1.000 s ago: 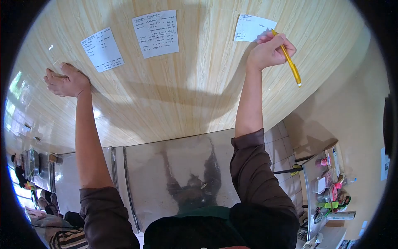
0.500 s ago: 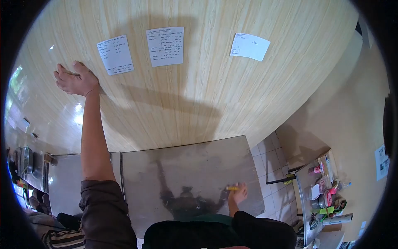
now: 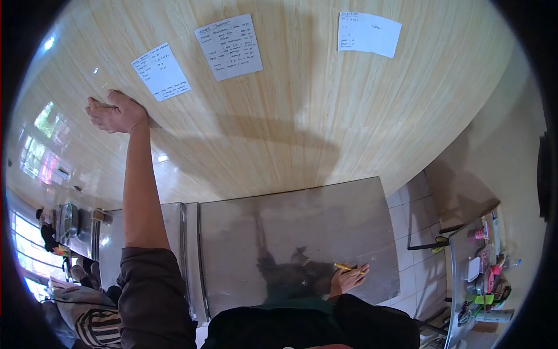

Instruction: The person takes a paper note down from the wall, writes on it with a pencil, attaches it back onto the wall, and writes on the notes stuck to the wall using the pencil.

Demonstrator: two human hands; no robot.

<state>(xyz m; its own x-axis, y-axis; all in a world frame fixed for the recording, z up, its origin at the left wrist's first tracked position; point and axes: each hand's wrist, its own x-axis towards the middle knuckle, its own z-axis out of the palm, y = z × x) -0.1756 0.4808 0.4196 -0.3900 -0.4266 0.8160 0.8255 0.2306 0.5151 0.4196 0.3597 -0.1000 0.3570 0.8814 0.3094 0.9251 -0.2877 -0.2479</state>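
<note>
My left hand [image 3: 118, 111] rests against the wood-patterned wall with its fingers loosely bent and apart, holding nothing. Lower right, my right hand [image 3: 349, 279] is over the grey metal surface [image 3: 314, 215], its fingers closed on a yellow pen [image 3: 344, 267]. Three handwritten papers are on the wall: a tilted one [image 3: 161, 71] nearest my left hand, a larger one [image 3: 228, 47] beside it, and a wide one [image 3: 369, 35] at the upper right.
At the right a side table [image 3: 459, 279] holds a red cup, a white container, green and pink items and a roll. A person in a striped garment [image 3: 99, 326] is at the lower left. Behind that person stands a glass container [image 3: 70, 220] on a counter.
My right hand has come down from the wide paper to the metal surface with the yellow pen still in it. My left hand stays on the wall while the view has shifted.
</note>
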